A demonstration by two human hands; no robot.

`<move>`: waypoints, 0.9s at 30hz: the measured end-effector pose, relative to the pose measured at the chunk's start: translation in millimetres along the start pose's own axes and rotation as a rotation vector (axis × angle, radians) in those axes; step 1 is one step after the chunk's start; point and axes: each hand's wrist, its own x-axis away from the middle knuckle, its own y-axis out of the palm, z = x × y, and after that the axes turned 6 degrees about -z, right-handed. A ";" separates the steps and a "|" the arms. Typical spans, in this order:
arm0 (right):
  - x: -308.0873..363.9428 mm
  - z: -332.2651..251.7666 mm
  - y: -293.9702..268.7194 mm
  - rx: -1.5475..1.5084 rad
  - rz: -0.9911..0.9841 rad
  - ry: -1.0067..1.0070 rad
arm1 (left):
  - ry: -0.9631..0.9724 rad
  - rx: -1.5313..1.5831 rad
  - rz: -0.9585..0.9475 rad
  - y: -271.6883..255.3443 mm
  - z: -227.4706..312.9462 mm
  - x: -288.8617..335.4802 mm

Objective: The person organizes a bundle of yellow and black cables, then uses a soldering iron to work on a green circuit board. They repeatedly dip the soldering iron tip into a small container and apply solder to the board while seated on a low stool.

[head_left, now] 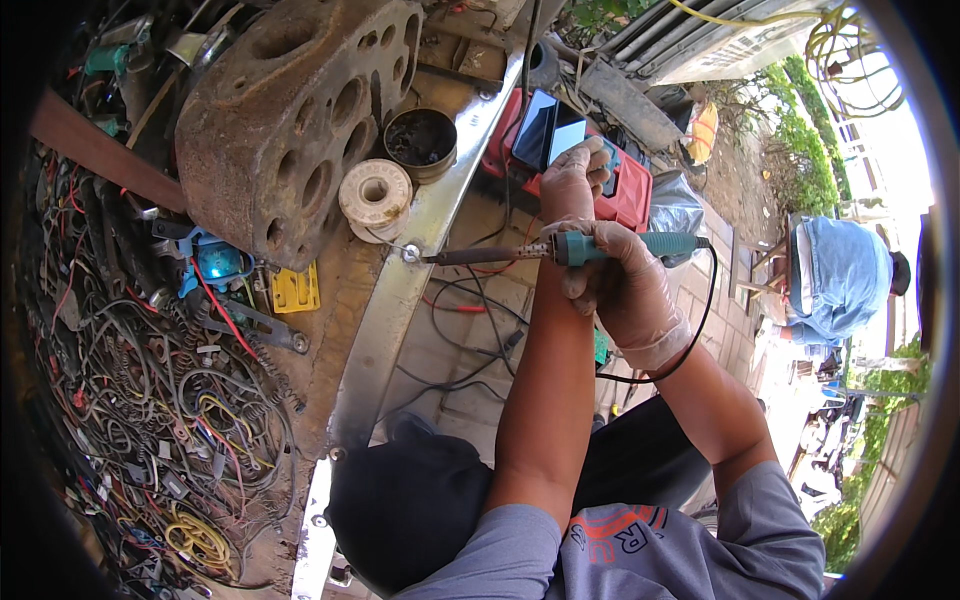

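My right hand point(632, 290), in a thin clear glove, is closed around the teal handle of a soldering iron point(665, 244). The iron's dark shaft points left, its tip beside a shiny bolt-like spot point(410, 253) on the metal table edge. A white spool of solder wire point(375, 196) lies close to that tip. Farther forward, my gloved left hand point(578, 178) has curled fingers; whatever they hold is hidden. It is next to a phone-like dark screen point(548, 130) on a red case point(632, 190). My right hand overlaps the left forearm.
A rusty metal block with holes point(300, 130) stands on the table beside a round tin point(421, 140). Tangled wires and parts point(160, 430) heap at left, near a yellow plate point(295, 289). Black cables point(470, 340) trail below the edge. Someone in a blue shirt point(840, 280) sits at right.
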 end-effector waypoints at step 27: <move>84.2 -79.2 47.9 1.098 -0.774 -1.347 | -0.064 -0.289 -0.138 15.3 -15.4 3.8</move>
